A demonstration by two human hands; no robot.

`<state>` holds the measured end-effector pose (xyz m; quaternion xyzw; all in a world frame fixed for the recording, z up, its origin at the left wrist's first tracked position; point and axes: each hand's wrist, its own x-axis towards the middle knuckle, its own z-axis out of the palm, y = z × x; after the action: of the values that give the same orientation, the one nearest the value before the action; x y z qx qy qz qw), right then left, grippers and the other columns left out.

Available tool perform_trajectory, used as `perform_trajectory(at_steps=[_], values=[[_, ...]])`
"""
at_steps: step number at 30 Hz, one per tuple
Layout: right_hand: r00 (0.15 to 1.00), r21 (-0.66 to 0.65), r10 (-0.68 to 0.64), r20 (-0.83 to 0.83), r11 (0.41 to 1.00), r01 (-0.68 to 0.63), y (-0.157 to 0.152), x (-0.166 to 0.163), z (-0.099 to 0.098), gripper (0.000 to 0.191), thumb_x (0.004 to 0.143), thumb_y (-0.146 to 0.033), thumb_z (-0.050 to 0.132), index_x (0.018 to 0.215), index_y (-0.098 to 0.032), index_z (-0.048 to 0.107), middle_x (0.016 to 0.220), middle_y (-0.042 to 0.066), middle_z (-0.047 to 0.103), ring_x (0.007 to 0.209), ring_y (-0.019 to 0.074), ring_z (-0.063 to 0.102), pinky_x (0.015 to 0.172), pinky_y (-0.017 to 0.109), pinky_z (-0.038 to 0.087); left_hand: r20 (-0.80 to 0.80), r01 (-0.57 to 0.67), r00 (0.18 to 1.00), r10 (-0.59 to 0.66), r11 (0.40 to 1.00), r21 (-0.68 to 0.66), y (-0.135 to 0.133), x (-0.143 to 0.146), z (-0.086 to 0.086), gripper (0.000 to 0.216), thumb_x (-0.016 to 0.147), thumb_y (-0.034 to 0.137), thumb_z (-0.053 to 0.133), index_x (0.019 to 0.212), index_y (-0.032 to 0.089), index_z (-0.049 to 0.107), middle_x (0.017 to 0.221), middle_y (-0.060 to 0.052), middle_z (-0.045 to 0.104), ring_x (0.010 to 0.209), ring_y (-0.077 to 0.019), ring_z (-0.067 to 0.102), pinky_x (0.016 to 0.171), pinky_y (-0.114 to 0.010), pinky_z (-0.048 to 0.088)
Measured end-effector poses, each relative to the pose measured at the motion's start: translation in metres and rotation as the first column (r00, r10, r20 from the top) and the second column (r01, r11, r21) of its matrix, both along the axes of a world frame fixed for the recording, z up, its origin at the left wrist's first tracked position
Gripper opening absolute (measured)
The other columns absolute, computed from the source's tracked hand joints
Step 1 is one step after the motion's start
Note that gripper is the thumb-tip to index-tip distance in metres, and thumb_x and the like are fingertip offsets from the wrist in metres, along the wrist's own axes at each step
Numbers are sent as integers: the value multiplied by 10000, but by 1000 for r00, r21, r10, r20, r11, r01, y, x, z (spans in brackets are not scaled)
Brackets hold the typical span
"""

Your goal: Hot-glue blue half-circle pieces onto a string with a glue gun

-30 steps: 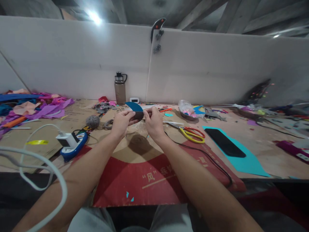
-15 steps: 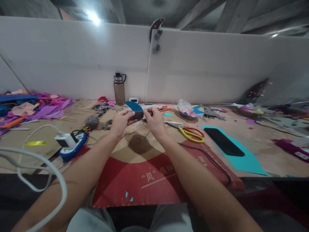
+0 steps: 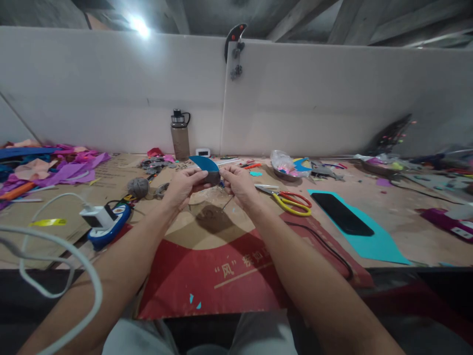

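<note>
My left hand (image 3: pixel 185 186) pinches a curved piece with a blue face and a dark lower part (image 3: pixel 205 167), held above the cardboard. At the piece's right edge, my right hand (image 3: pixel 238 183) is closed, with thumb and fingertips pressed together. A thin dark strand (image 3: pixel 227 203) hangs below the right fingers; whether it is yarn or wire I cannot tell. Under both hands lies a red and tan cardboard sheet (image 3: pixel 177 281). Scissors with red and yellow handles (image 3: pixel 290 203) rest to the right of my right hand.
To the left are a grey yarn ball (image 3: pixel 138 187), a blue power strip (image 3: pixel 111 231) with a white cable (image 3: pixel 94 281), and coloured scraps (image 3: pixel 70 170). A bottle (image 3: pixel 180 138) stands behind. On the right, a black phone (image 3: pixel 342 214) lies on a turquoise sheet (image 3: pixel 384 249), near a bowl (image 3: pixel 286 175).
The view has shifted slightly. My right hand's fingers have drawn closer together at the piece's right edge, and the strand beneath them shows more plainly. The left hand keeps its hold.
</note>
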<state>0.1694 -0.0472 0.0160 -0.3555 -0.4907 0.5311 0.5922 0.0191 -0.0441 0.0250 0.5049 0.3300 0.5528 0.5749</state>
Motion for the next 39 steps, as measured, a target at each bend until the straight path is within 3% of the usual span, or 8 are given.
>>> perform_trajectory(at_steps=[8,15,22,27,30,39], values=[[969,11,204,-140,979,-205,-4,4,0,345,591,-363,760,671,-176,481,498,-105,298,409,10,186,368,165,103,14,45,999,-44,996,-72,4,-4,-1,120,660,195,676,731,120,613,693,-37,667,609,-116,631,638,-272,566],[937,-7,323,-135,945,-327,-5,10,0,332,612,-356,763,687,-171,498,509,-97,300,430,14,183,383,165,87,31,76,997,-73,988,-133,7,-6,0,91,691,178,643,752,112,630,660,-39,665,574,-114,623,588,-252,564],[956,29,255,-144,967,-253,-5,3,-3,323,595,-352,764,695,-169,518,530,-85,392,424,11,229,378,168,122,45,125,992,-120,983,-132,10,-5,-5,54,742,159,617,767,113,602,680,-39,655,569,-111,617,569,-258,565],[979,14,161,-124,987,-160,-3,-6,-8,337,564,-355,770,689,-173,515,506,-99,395,391,4,235,369,172,137,25,21,1000,-19,994,-109,11,1,-12,94,722,136,641,722,125,548,634,-5,612,533,-95,596,537,-234,546],[986,1,133,-103,991,-134,-1,-10,-12,335,556,-354,771,684,-174,518,500,-96,412,382,8,257,363,176,147,-6,27,1000,-27,997,-73,8,5,-15,136,702,187,664,692,124,544,624,-7,599,542,-104,598,549,-241,539],[996,28,58,-61,998,-56,0,-8,-11,265,620,-349,710,661,-182,509,473,-94,385,388,20,261,374,181,171,-148,179,975,-166,980,82,-4,8,-10,329,639,247,706,946,161,626,926,-45,665,796,-146,633,746,-309,526]])
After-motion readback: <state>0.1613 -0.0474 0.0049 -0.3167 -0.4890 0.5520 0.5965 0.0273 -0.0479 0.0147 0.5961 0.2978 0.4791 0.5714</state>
